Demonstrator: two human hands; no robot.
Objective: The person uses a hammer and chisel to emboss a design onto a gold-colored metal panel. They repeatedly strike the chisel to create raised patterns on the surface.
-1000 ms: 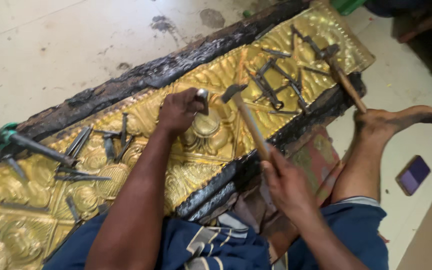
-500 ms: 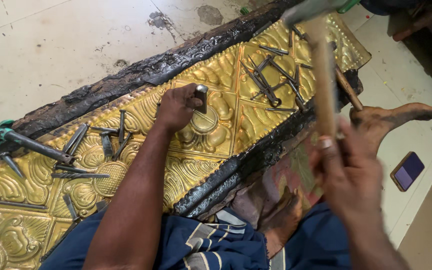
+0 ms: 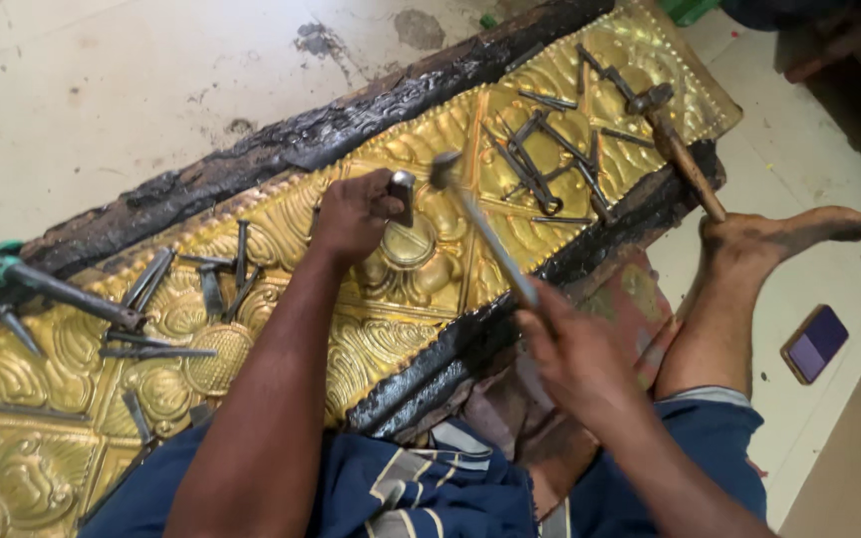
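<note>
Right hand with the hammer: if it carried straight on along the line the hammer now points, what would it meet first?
Most likely the top of the metal punch held upright by the left hand. The right hand aims the hammer head right beside it, above the embossed brass sheet. Depth is unclear, so the gap cannot be judged.

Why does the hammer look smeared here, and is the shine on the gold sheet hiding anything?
Head view: the hammer and right hand are motion-blurred, streaked along the handle. The left hand and the punch in its grip look sharper. The embossed brass sheet glints softly under even light, its relief readable. The lower edge, near the blue cloth, is soft.
</note>
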